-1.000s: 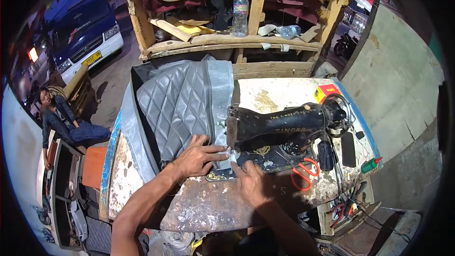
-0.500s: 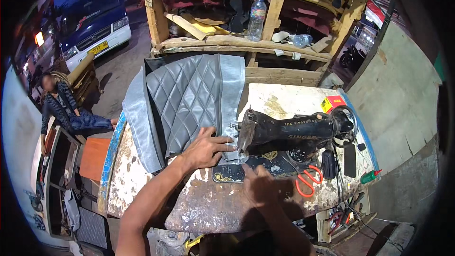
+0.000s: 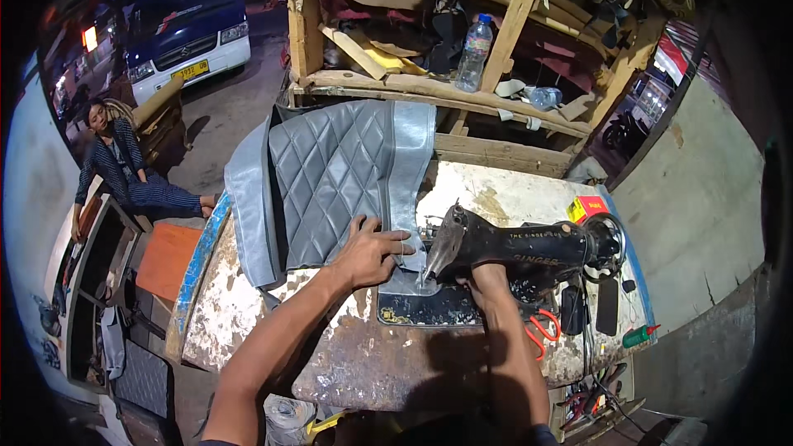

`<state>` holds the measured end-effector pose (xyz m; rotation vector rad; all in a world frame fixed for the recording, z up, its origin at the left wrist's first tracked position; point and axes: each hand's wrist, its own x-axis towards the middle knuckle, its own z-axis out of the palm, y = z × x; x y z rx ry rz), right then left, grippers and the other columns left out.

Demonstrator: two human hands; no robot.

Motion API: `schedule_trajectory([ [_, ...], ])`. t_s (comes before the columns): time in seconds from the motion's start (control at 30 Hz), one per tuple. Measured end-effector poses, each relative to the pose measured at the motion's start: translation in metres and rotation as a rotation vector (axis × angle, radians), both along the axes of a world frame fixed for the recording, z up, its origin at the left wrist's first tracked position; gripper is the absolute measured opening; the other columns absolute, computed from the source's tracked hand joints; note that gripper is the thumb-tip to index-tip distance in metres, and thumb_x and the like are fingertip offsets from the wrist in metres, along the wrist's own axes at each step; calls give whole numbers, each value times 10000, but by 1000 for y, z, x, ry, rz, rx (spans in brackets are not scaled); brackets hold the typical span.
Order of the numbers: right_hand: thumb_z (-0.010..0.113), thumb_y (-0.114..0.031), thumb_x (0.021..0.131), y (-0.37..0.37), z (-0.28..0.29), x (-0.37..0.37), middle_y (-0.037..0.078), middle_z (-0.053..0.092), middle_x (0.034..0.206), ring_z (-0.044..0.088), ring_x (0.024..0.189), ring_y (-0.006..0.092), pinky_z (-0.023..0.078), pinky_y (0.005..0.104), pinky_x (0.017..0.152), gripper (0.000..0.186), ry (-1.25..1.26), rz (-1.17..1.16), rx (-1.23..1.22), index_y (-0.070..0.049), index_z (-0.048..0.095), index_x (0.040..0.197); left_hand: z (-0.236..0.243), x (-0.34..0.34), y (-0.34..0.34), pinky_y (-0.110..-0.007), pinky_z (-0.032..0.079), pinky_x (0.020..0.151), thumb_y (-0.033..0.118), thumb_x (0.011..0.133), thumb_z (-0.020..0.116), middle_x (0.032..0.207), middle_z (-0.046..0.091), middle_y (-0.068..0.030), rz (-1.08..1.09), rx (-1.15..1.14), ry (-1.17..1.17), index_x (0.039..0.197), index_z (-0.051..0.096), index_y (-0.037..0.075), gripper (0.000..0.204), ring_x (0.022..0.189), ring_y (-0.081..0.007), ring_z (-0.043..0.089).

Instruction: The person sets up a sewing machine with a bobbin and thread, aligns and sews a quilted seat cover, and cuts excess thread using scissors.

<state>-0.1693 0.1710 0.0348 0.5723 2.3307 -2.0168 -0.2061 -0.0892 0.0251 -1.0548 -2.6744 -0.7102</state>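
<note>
A grey quilted vinyl cover (image 3: 330, 169) with plain lighter grey borders lies over the left part of the worktable (image 3: 347, 363). My left hand (image 3: 368, 254) rests on its near right part, fingers spread and pressing beside the needle. A black sewing machine (image 3: 529, 246) stands to the right, and a corner of the border passes by its presser foot. My right hand (image 3: 487, 282) reaches in below the machine's arm, over the black bed; its fingers are mostly hidden there. Orange-handled scissors (image 3: 553, 324) lie right of my right forearm.
A black case (image 3: 572, 304), a dark flat bar (image 3: 607, 307), a green bottle (image 3: 638, 336) and a red-yellow box (image 3: 586, 208) lie on the table's right side. Behind stands a wooden shelf (image 3: 396, 83) with a water bottle (image 3: 475, 54). A person (image 3: 124, 157) sits at left.
My right hand has moved from in front of the machine bed to below the machine's arm. The left hand stays on the vinyl. The whole view has shifted slightly.
</note>
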Motion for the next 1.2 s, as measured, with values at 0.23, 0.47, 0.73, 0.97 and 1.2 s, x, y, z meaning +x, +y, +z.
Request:
schedule_trajectory([
  [0.23, 490, -259, 1065, 10, -56, -39, 112, 607, 1377, 568, 1254, 248, 449, 393, 1102, 376, 629, 332, -432, -46, 561, 1367, 6, 5, -4, -753, 186, 1175, 18, 778, 617, 1466, 593, 10, 104, -55, -126, 1282, 705, 226, 552, 1376, -452, 463],
  [0.47, 594, -295, 970, 6, 31, 28, 215, 657, 1198, 600, 1137, 397, 481, 445, 973, 377, 83, 142, 279, -33, 676, 1228, -9, 8, -96, -772, 159, 1150, 6, 757, 647, 1349, 675, -83, 451, 45, -78, 1205, 733, 156, 480, 1356, -420, 526],
  [0.73, 674, -54, 791, 71, 38, 171, 321, 582, 1188, 578, 1093, 485, 480, 522, 953, 534, 148, 119, 1231, 15, 603, 1315, 17, 97, -155, -523, 458, 971, 77, 655, 761, 908, 742, -155, 544, 49, -123, 1029, 758, 68, 374, 977, -391, 668],
  [0.97, 762, -126, 808, 80, 43, 189, 311, 602, 1076, 610, 1018, 490, 514, 529, 882, 534, 64, 105, 1358, 4, 596, 1299, 50, 196, -113, -506, 443, 1020, -28, 637, 627, 1013, 741, -143, 477, 9, 20, 1092, 736, 86, 482, 1061, -372, 649],
  [1.2, 726, -203, 913, 20, 12, 222, 142, 661, 931, 658, 804, 214, 526, 342, 661, 319, 194, 212, 228, -24, 578, 1131, 62, 206, -95, -434, 475, 933, -71, 596, 586, 941, 708, -194, 482, 202, -10, 1060, 742, 16, 498, 918, -365, 639],
])
